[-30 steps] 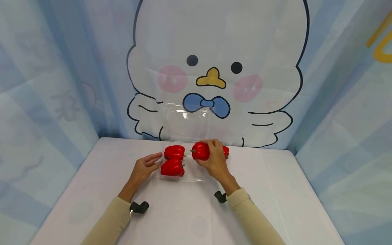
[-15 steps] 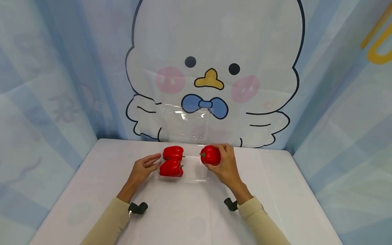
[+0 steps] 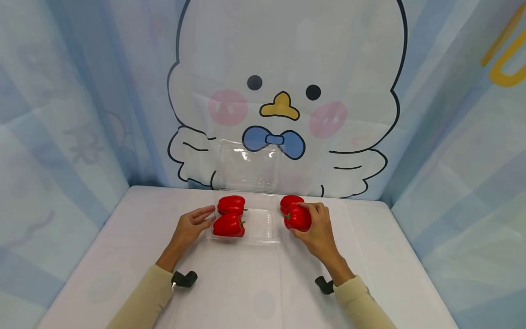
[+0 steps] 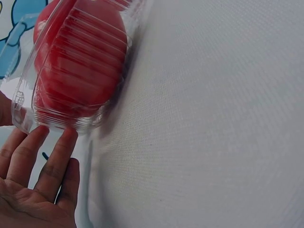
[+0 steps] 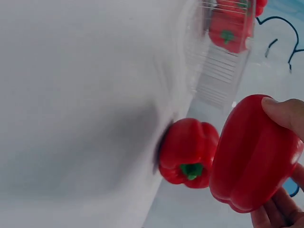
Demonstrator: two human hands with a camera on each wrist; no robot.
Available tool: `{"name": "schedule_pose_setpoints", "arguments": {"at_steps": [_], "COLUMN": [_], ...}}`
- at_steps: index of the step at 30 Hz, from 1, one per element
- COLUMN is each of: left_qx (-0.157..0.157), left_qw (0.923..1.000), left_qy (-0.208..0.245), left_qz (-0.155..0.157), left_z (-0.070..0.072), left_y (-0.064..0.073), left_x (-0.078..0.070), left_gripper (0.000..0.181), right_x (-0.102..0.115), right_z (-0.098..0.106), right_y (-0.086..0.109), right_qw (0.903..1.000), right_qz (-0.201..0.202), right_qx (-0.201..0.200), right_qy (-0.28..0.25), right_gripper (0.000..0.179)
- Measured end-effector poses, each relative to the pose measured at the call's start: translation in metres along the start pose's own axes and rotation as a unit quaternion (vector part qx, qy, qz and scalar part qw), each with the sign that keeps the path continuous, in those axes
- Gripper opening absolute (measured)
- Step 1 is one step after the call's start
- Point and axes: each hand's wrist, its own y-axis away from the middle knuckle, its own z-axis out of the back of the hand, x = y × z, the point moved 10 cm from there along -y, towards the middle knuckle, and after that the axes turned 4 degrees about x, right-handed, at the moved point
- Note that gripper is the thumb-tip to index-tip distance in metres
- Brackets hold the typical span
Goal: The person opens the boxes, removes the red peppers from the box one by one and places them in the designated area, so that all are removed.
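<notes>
My right hand point(image 3: 317, 228) grips a red bell pepper point(image 3: 297, 218) above the table, thumb on one side and fingers on the other. Just behind it, a second red bell pepper point(image 3: 291, 202) lies on the table, its green stem showing in the right wrist view. Two more red bell peppers, a rear one point(image 3: 231, 205) and a front one point(image 3: 228, 225), lie in the left half of a clear plastic clamshell container point(image 3: 263, 224). At the container's left end, my left hand point(image 3: 192, 228) touches the wall with extended fingertips point(image 4: 69, 134).
The container's clear lid point(image 3: 248, 167) stands raised at the back, near the printed curtain point(image 3: 357, 114). The white tabletop point(image 3: 230, 288) extends forward and to both sides. Curtains close in the left and right.
My right hand has carried its bell pepper rightward and toward me, from over the container's right side to beyond it. The pepper behind shows again. My left hand stays at the container.
</notes>
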Motion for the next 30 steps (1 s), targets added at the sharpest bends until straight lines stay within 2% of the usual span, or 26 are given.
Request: {"name": "schedule_pose_setpoints", "arguments": {"at_steps": [5,12,30], "left_qx": [-0.002,-0.002,0.000], "left_qw": [1.0000,1.0000,0.9999], "left_qy": [0.001,0.001,0.013], "left_qz": [0.003,0.002,-0.002], "left_z": [0.001,0.001,0.001], "left_y": [-0.001,-0.001,-0.001], "left_x": [0.001,0.000,0.000], "left_gripper": [0.050,0.050,0.050], "right_x": [-0.013,-0.023,-0.034], "right_z": [-0.011,-0.024,-0.041], "right_y": [0.007,0.012,0.010], "right_qw": [0.9999,0.9998,0.9958], "right_qz": [-0.012,-0.006,-0.052], "right_qx": [0.008,0.005,0.072], "right_qy": [0.008,0.017,0.024], "right_gripper": [0.078,0.078,0.079]}}
